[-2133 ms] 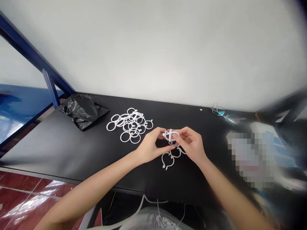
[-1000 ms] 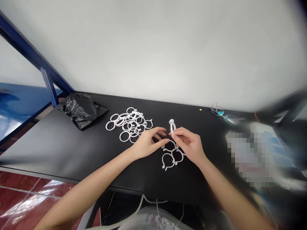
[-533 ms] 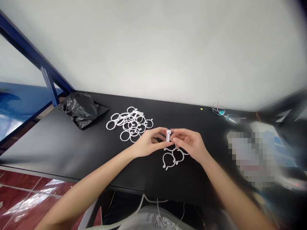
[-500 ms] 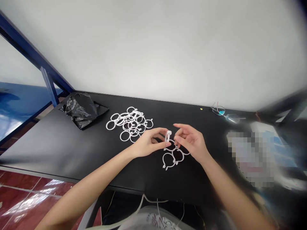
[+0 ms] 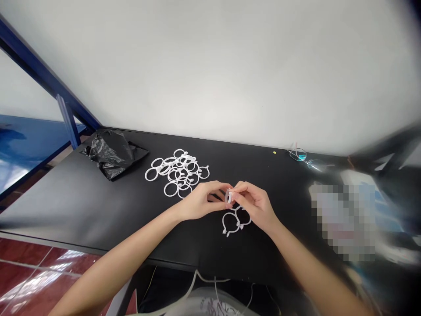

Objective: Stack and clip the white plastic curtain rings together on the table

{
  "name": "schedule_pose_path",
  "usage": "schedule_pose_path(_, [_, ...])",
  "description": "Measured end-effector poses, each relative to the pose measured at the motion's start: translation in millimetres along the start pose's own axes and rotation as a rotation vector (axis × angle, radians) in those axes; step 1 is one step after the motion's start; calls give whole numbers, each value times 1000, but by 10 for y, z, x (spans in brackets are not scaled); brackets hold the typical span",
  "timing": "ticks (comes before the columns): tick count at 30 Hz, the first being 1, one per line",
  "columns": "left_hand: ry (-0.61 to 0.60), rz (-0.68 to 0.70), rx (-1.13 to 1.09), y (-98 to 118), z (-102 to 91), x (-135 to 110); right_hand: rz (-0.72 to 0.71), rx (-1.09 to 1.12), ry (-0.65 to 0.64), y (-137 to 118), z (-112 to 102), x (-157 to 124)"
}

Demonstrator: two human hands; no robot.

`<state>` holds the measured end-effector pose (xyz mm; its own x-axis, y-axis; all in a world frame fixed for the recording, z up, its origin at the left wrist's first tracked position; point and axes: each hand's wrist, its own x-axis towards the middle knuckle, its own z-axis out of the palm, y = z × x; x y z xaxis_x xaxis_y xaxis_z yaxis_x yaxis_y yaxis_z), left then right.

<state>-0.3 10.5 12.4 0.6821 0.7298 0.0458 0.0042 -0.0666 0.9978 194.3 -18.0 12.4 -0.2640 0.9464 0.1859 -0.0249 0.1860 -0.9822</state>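
Between the thumb and fingers of my left hand is a white plastic ring clip, held edge-on above the table. The fingers of my right hand are pinched on the upper right part of that same clip, partly covering it. Beneath my hands lie several more white ring clips with small knobs at their openings, partly hidden by my right hand. To the left of my hands, a loose pile of white ring clips overlaps on the black tabletop.
A crumpled black plastic bag lies at the back left of the black table. Eyeglasses rest at the back right, near a blurred package. A pale wall rises behind, and a blue metal frame stands at left.
My right hand has moved left and closed its fingers on the ring clip in my left hand. The clip now sits slightly lower and is more covered.
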Motion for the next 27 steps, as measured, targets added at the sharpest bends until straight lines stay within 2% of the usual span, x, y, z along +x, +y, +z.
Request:
schedule_pose_path(5, [145,-18,209,26,-117,-7,10,-24,120,-2,-67,13])
schedule_pose_path(11, [379,-54,632,155,-589,-122,-19,-12,263,26,-144,33])
schedule_pose_path(13, [401,-56,781,217,-751,-190,-18,-16,276,29,-142,39])
schedule_pose_path(16, [353,-117,919,255,-909,-276,-11,-25,275,21,-133,48])
schedule_pose_path(18, [331,-167,974,235,-958,-309,-2,-42,272,13,-130,52])
schedule_pose_path(23, [362,-240,1043,193,-973,-329,12,-167,274,31,-137,29])
schedule_pose_path(27, [414,-168,1034,241,-879,-269,-14,-344,249,72,-170,6])
